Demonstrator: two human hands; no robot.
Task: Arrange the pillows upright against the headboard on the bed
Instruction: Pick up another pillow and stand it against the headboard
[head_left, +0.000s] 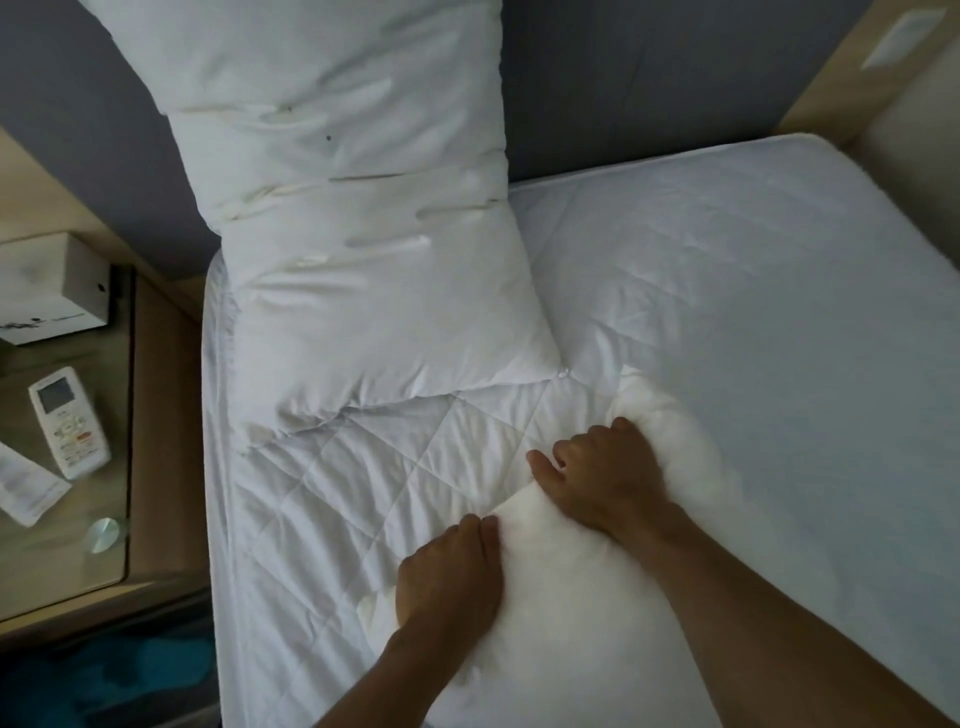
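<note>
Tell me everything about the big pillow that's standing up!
The standing pillow is white, soft and wrinkled, with creases across its middle. It stands upright on its short end on the left side of the mattress, leaning back against the grey headboard. Neither hand touches it.

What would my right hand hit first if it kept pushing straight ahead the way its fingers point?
Probably bare mattress first, then the gray headboard. The right hand, gripping the second pillow, points up and slightly left, so it might brush the upright pillow; depth is unclear.
</note>
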